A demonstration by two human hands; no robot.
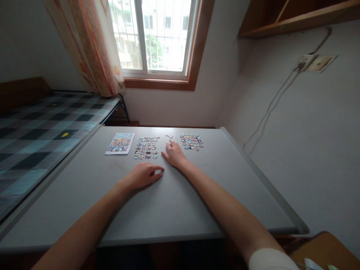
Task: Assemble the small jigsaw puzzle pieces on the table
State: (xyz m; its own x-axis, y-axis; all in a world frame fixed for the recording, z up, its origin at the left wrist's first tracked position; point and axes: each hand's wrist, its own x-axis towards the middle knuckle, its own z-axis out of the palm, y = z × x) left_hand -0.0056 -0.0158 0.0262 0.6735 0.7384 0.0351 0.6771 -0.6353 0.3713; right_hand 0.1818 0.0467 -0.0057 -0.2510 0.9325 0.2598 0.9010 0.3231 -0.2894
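Observation:
My right hand (174, 153) rests on the grey table with its fingers stretched out and thumb apart. Its fingertips lie just below a few loose puzzle pieces (168, 135); whether they touch one is too small to tell. To its left, many jigsaw pieces (145, 147) are laid out in rows, and a denser cluster of pieces (191, 141) lies to its right. My left hand (144, 174) lies nearer to me, below the rows, fingers bent with a gap between thumb and forefinger; nothing shows in it. A printed picture sheet (120, 143) lies left of the rows.
The pale grey table (157, 217) has a raised rim on its right side. A bed with a checked cover (56, 116) adjoins it on the left. Behind stand a window (165, 37) and a curtain (92, 48). A cable (261, 120) hangs down the right wall.

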